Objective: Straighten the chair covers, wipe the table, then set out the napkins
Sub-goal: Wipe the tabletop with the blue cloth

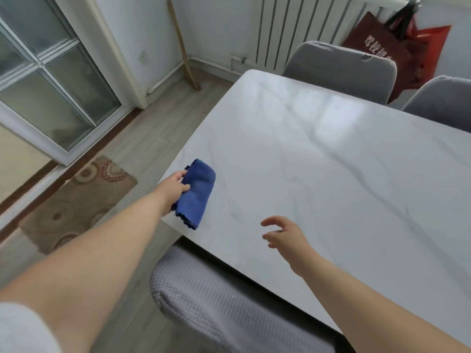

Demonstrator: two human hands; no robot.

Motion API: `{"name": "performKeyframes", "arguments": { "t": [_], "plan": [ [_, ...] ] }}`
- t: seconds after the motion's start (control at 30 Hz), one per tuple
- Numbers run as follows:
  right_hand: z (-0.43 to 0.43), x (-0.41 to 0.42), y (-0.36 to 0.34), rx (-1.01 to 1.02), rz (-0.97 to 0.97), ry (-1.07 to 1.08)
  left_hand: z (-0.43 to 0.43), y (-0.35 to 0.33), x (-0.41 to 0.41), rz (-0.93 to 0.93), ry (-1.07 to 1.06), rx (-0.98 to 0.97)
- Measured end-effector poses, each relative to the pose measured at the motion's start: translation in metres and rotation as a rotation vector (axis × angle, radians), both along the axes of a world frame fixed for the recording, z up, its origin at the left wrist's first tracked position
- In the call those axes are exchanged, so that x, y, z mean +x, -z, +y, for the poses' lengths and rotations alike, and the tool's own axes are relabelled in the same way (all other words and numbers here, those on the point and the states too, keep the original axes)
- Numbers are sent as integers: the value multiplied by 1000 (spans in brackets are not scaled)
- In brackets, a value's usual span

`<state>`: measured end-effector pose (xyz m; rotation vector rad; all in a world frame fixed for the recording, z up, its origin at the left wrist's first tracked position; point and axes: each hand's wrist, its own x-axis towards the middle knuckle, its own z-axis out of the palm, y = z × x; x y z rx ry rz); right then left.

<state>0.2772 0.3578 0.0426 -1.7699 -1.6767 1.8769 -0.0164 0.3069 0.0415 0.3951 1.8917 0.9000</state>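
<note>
While the left hand (175,184) pinches a folded blue cloth (197,193) at the table's (331,161) near left corner, the right hand (283,235) hovers by the near edge, fingers spread. Wiping looks started; next the cloth should slide across the top.

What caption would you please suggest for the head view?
Left hand grips a blue cloth at the marble table's corner; right hand hovers open.

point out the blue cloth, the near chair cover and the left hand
blue cloth (198,193): head view, middle of the folded cloth.
near chair cover (219,299): head view, grey textured top.
left hand (175,183): head view, back of the hand gripping the cloth.
</note>
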Motion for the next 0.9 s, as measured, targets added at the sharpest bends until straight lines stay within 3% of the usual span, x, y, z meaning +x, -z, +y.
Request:
{"name": "performKeyframes", "arguments": {
  "t": [0.1, 0.23, 0.33, 0.4, 0.5, 0.67, 0.77, 0.9],
  "plan": [
    [8, -6, 2, 14, -37, -8, 5, 9, -29, 147, 171, -106],
    [12, -10, 7, 37, -79, -24, 2, 32, -47, 750, 351, -430],
    [12, -12, 10, 39, -103, -37, -5, 41, -34, 984, 369, -380],
    [11, -13, 10, 34, -111, -29, -10, 48, -25, 951, 538, -395],
    [9, -16, 7, 32, -118, -37, -12, 52, -21, 733, 693, -587],
    [4, -15, 1, 36, -106, -29, 14, 25, -4, 921, 860, -761],
    [4, 0, -11, 41, -84, 12, 34, 8, 38, 1058, 953, -516],
    [8, 40, -28, 75, -65, 92, 51, -8, 109, 980, 1095, -241]
  ]
}}
